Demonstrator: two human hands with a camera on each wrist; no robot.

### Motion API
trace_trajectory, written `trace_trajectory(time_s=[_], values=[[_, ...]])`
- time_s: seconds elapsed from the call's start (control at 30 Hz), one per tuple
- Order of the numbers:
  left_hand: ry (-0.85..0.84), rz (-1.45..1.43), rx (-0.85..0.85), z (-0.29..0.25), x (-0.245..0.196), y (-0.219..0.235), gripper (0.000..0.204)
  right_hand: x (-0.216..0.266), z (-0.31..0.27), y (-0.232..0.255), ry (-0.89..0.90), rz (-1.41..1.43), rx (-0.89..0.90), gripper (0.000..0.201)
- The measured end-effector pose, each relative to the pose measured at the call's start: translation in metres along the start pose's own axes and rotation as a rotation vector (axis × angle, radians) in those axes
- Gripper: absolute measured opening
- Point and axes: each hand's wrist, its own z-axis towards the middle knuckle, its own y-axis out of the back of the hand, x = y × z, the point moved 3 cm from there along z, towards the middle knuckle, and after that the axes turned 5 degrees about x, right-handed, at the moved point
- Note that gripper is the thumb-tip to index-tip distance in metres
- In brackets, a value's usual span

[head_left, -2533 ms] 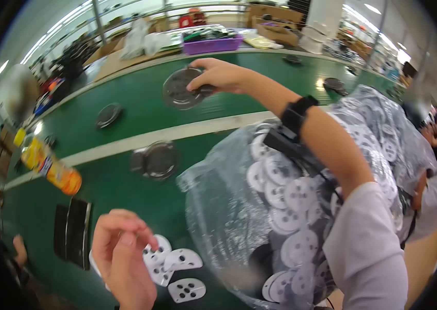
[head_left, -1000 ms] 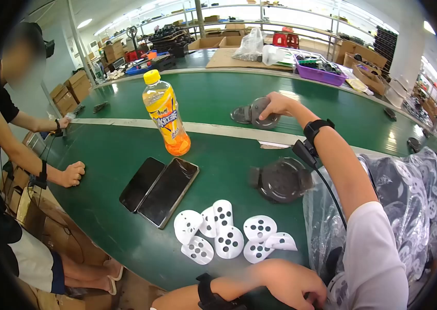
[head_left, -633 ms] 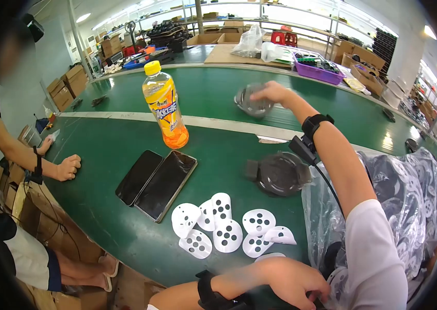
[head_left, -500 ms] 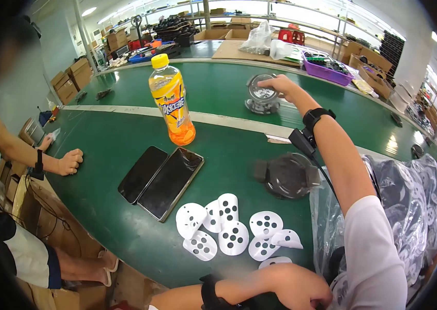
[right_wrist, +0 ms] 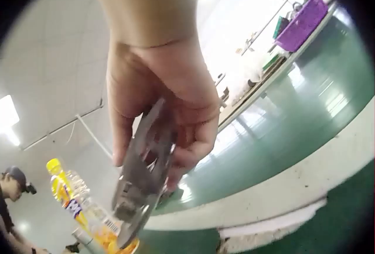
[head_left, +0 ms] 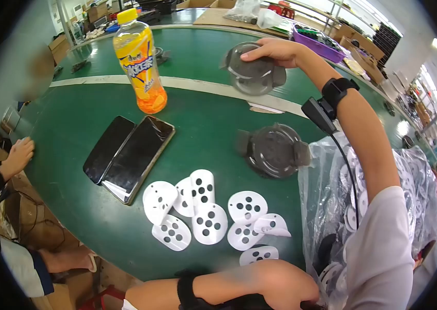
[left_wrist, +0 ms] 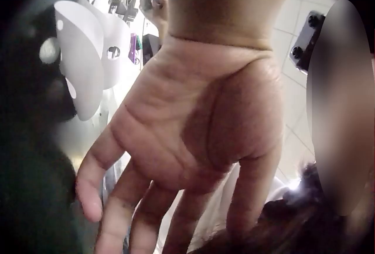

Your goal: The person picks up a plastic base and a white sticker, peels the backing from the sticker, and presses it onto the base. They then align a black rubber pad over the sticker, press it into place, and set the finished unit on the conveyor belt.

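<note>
A person's right hand, stretched well ahead of the left, grips a dark see-through round piece by its edge, the thumb lying across its face. The right wrist view shows this piece nearly edge-on, pinched between thumb and curled fingers. The left hand is well apart from the right, close to the body, its fingers loosely extended and separated. Whether it touches the clear plastic bag of white discs to its right cannot be told.

Between the two hands, on the green tabletop, lies a second dark round piece. Ahead and to the left of the left hand, white pieces with holes are scattered, some overlapping. Farther left lie two dark-screened phones, side by side. Left of the right hand stands a yellow-capped bottle with an orange base. Beyond the right hand sits a purple basket. At far left, another person's hand rests at the table's edge.
</note>
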Motion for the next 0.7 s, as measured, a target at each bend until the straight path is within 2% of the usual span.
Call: trace_trajectory(time_s=[0.03,0.1,0.13,0.23,0.27,0.3,0.33,0.37,0.4,0.43,0.5,0.53,0.6,0.63,0.67,0.7], values=[[0.011,0.001,0.004,0.002,0.000,-0.001,0.033,0.002,-0.006,-0.007,-0.010,-0.001,-0.009,0.046],[-0.036,-0.035,0.010,0.004,0.002,-0.005,0.033,-0.001,-0.016,-0.032,-0.085,-0.003,0.281,0.050],[-0.069,-0.069,0.005,0.005,0.003,-0.006,0.033,-0.001,-0.019,-0.041,-0.003,-0.117,0.277,0.054],[-0.076,-0.104,0.021,0.007,0.009,-0.009,0.031,0.010,-0.038,-0.053,0.023,-0.124,0.214,0.054],[-0.077,-0.107,0.030,0.005,0.008,-0.009,0.031,0.012,-0.042,-0.053,0.117,-0.083,0.168,0.049],[-0.041,-0.142,-0.038,0.002,0.008,-0.006,0.025,0.016,-0.052,-0.056,0.113,-0.077,0.162,0.049],[-0.002,-0.176,-0.104,0.000,0.008,-0.003,0.022,0.026,-0.068,-0.059,0.177,-0.058,0.058,0.046],[0.003,-0.177,-0.093,0.001,0.008,-0.002,0.022,0.032,-0.083,-0.059,0.243,-0.041,-0.050,0.044],[-0.028,-0.152,-0.181,0.000,0.009,0.003,0.020,0.032,-0.096,-0.058,0.302,-0.002,-0.148,0.038],[-0.061,-0.126,-0.267,0.000,0.008,0.008,0.018,0.035,-0.114,-0.063,0.303,0.000,-0.161,0.038],[-0.003,-0.177,-0.395,-0.005,0.005,0.023,0.014,0.045,-0.159,-0.071,0.372,0.126,-0.305,0.036],[0.000,-0.322,-0.580,-0.007,0.005,0.027,0.015,0.043,-0.177,-0.075,0.366,0.118,-0.322,0.036],[-0.040,-0.616,-0.894,-0.018,0.003,0.036,0.019,0.045,-0.217,-0.084,0.465,-0.101,-0.414,0.032],[-0.084,-0.773,-1.022,-0.024,0.002,0.040,0.021,0.051,-0.241,-0.099,0.482,-0.057,-0.361,0.030],[-0.178,-0.723,-1.215,-0.026,0.002,0.041,0.028,0.046,-0.257,-0.107,0.446,-0.008,-0.366,0.031],[-0.231,-0.651,-1.328,-0.031,0.002,0.042,0.029,0.042,-0.270,-0.114,0.411,0.045,-0.373,0.033]])
